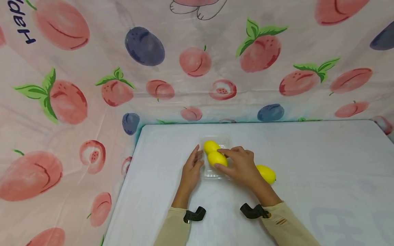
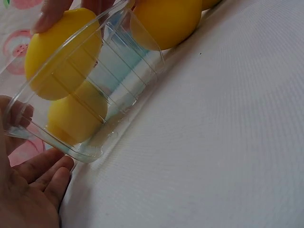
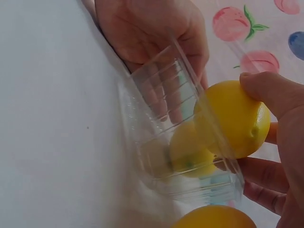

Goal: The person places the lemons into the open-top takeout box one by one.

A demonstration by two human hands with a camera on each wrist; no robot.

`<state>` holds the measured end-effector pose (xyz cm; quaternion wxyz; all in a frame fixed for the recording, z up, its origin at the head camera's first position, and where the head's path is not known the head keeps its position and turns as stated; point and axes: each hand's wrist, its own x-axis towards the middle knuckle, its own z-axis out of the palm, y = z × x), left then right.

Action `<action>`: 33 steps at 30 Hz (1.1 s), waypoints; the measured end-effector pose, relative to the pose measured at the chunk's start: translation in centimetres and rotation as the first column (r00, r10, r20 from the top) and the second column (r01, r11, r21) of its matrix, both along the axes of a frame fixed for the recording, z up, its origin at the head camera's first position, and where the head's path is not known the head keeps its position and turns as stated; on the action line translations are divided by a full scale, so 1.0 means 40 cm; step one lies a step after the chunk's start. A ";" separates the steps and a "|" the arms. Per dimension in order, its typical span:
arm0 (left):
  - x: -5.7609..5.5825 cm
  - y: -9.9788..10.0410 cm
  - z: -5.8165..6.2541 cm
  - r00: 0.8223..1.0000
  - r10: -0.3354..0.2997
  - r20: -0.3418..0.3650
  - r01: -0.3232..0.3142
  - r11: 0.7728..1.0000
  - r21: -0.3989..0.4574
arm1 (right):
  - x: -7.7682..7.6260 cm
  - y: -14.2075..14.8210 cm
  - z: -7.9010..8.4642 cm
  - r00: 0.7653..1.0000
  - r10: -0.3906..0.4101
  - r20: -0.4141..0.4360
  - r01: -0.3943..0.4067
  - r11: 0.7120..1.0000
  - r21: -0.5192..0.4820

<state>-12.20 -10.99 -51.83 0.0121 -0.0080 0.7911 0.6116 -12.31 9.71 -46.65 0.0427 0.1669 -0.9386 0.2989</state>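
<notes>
A clear plastic container (image 1: 211, 176) stands on the white table, with one lemon (image 1: 211, 146) lying in it toward the far end. My right hand (image 1: 241, 164) pinches a second lemon (image 1: 217, 159) between thumb and fingers. In the right wrist view this held lemon (image 3: 232, 118) is at the container's rim, partly above it. My left hand (image 1: 191, 171) is at the container's left side, fingers extended and holding nothing. The left wrist view shows its fingers (image 2: 42, 173) close by the container's wall; whether they touch it I cannot tell.
Right of the container, another lemon (image 1: 266, 174) lies on the table (image 1: 307, 153), partly behind my right wrist. A further yellow edge (image 2: 209, 4) shows beyond it in the left wrist view. A fruit-printed cloth (image 1: 184, 30) hangs behind the table and along its left side.
</notes>
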 end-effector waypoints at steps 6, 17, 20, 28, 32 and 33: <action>-0.001 0.000 -0.004 1.000 -0.013 -0.011 0.013 1.000 0.005 | 0.005 -0.013 -0.009 1.000 -0.003 -0.017 0.003 1.000 0.031; 0.000 -0.002 -0.007 1.000 -0.008 0.000 0.008 1.000 0.022 | 0.009 -0.035 -0.017 1.000 -0.003 -0.020 0.005 0.996 0.085; -0.001 -0.002 -0.007 1.000 -0.011 -0.003 0.011 1.000 0.022 | 0.009 -0.039 -0.018 0.999 -0.004 -0.032 0.007 0.995 0.103; 0.001 -0.005 -0.006 1.000 -0.008 0.004 0.008 1.000 -0.008 | 0.010 -0.051 -0.021 0.999 0.008 -0.040 0.000 0.983 0.183; 0.002 -0.007 -0.007 1.000 -0.012 0.007 0.012 1.000 -0.009 | 0.011 -0.054 -0.024 0.998 0.019 -0.054 -0.008 0.980 0.198; 0.002 -0.007 -0.007 1.000 -0.012 0.007 0.013 1.000 -0.009 | 0.012 -0.055 -0.024 0.998 0.021 -0.055 -0.010 0.980 0.201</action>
